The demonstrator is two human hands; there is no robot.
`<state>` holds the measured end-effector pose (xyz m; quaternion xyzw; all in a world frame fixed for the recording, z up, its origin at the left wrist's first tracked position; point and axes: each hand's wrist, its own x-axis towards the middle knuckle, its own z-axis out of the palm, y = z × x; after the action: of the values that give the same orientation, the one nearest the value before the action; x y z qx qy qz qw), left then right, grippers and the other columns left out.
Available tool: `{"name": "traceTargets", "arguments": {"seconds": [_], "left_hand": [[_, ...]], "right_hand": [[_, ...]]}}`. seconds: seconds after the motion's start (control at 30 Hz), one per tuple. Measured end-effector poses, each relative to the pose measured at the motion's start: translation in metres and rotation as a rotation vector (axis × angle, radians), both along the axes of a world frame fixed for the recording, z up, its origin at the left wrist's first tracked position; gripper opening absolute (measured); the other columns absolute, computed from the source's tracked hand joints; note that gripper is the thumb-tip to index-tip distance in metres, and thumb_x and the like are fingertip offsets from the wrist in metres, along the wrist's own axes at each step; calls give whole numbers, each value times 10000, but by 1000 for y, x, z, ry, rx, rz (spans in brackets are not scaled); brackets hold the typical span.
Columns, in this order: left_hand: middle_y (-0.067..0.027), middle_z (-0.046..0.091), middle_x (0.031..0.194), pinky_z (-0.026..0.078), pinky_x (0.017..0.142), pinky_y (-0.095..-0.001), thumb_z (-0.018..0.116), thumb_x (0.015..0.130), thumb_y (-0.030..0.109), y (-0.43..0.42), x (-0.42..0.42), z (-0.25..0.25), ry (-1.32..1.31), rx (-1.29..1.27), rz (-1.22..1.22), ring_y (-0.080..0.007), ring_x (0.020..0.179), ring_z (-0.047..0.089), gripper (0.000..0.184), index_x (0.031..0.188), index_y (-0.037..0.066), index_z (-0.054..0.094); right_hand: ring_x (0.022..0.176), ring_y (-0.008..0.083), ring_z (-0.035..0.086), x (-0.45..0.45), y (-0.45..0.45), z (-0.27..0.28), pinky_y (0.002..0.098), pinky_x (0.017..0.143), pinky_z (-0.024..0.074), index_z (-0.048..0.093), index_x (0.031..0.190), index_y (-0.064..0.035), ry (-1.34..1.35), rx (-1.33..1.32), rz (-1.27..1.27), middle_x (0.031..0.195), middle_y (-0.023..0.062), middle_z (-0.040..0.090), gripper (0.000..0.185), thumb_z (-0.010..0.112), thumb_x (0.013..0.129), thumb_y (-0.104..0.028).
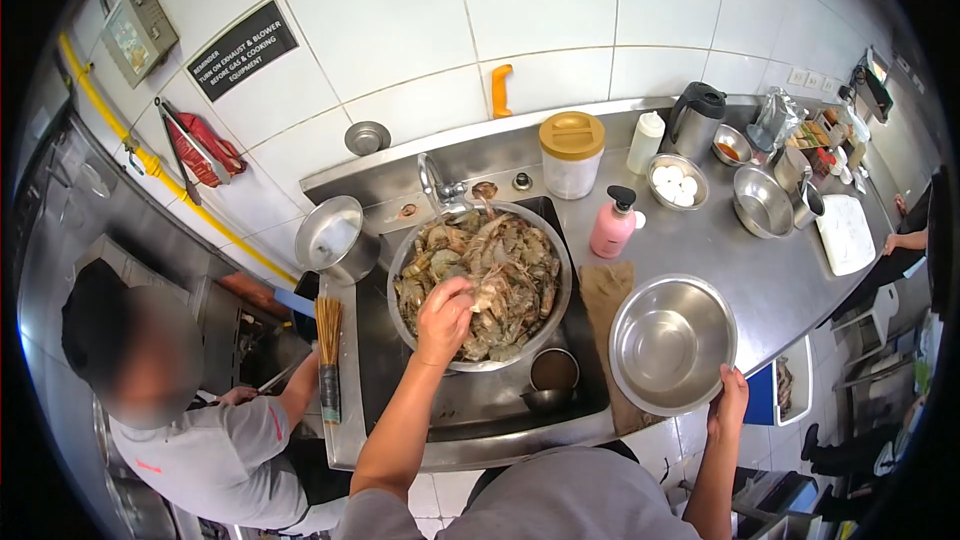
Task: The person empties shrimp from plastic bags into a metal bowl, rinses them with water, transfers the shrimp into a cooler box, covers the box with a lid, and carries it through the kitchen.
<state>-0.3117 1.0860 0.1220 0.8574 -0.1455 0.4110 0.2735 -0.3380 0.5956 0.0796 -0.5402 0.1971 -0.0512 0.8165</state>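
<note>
A big round steel basin heaped with raw shrimp sits in the sink under the faucet. My left hand is over the near middle of the heap, fingers closed on a shrimp that is partly blurred among the others. To the right, my right hand grips the near right rim of a bare steel bowl. The bowl is tilted slightly toward me, by the counter's front edge, partly over a brown cloth.
A pink pump bottle, a gold-lidded tub and a bowl of eggs stand on the counter. Left of the sink are a steel pot and a stick brush. A co-worker is close on the left.
</note>
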Motion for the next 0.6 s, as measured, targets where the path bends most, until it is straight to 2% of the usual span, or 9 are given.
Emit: {"name": "traceTargets", "arguments": {"seconds": [0.13, 0.23, 0.3, 0.33, 0.4, 0.43, 0.47, 0.53, 0.6], "left_hand": [[-103, 628, 1013, 530, 760, -383, 643, 668, -101, 2, 0, -3, 8, -10, 24, -328, 906, 637, 256, 862, 54, 581], [-98, 634, 1008, 526, 732, -370, 666, 716, -73, 0, 1, -4, 78, -5, 44, -295, 852, 644, 224, 885, 48, 584], [-95, 639, 1006, 518, 699, -353, 696, 795, 19, -4, 5, -6, 363, -272, 57, -264, 781, 640, 206, 983, 58, 622], [-95, 639, 1006, 518, 699, -353, 696, 795, 19, -6, 9, -5, 365, -273, 56, -264, 781, 640, 206, 983, 58, 622], [-99, 645, 1026, 511, 684, -351, 704, 849, 126, -8, 20, -3, 623, -340, 139, -257, 729, 630, 280, 1117, 91, 630], [-105, 650, 1019, 513, 703, -357, 695, 857, 152, -6, 27, -12, 592, -326, 151, -269, 762, 631, 358, 1202, 110, 610], [-105, 650, 1019, 513, 703, -357, 695, 857, 152, -5, 31, -17, 591, -328, 151, -269, 762, 631, 358, 1202, 110, 610], [-116, 653, 995, 511, 729, -372, 689, 856, 140, -1, 38, -25, 391, -183, 244, -274, 806, 633, 380, 1222, 105, 591], [-113, 651, 963, 508, 744, -364, 680, 857, 123, 5, 38, -23, 354, -170, 280, -275, 835, 634, 321, 1170, 85, 621]], "right_hand": [[858, 173, 648, -1, -1, -4, 276, 806, 503, 603, 1024, 13, 0, 6, 4, 965, 88, 674, 160, 613, 922, -110], [857, 172, 652, -3, -1, -2, 279, 802, 509, 608, 1022, 14, 3, -13, -3, 962, 90, 678, 158, 610, 924, -110], [847, 170, 653, -2, -3, -9, 281, 791, 509, 623, 1029, 11, -6, -8, -3, 962, 85, 682, 167, 625, 913, -110], [837, 167, 654, -2, -4, -11, 284, 780, 509, 638, 1035, 9, -16, -2, 0, 962, 80, 687, 178, 641, 903, -110], [835, 167, 654, -2, -2, -9, 283, 777, 512, 635, 1037, 10, -3, 8, 3, 961, 81, 686, 180, 639, 904, -111], [833, 167, 654, -1, -1, -8, 283, 775, 514, 633, 1039, 11, 6, 20, 4, 960, 82, 686, 182, 637, 906, -113], [833, 167, 654, -2, 0, -7, 283, 775, 514, 633, 1039, 11, 5, 18, 5, 960, 82, 686, 182, 637, 906, -113], [832, 168, 655, -2, 1, -5, 283, 765, 519, 629, 1043, 11, 14, -4, -7, 955, 81, 684, 187, 637, 909, -120], [834, 167, 655, -4, -2, -6, 283, 763, 521, 628, 1040, 10, 9, -5, -7, 954, 82, 684, 186, 638, 910, -123]]}}
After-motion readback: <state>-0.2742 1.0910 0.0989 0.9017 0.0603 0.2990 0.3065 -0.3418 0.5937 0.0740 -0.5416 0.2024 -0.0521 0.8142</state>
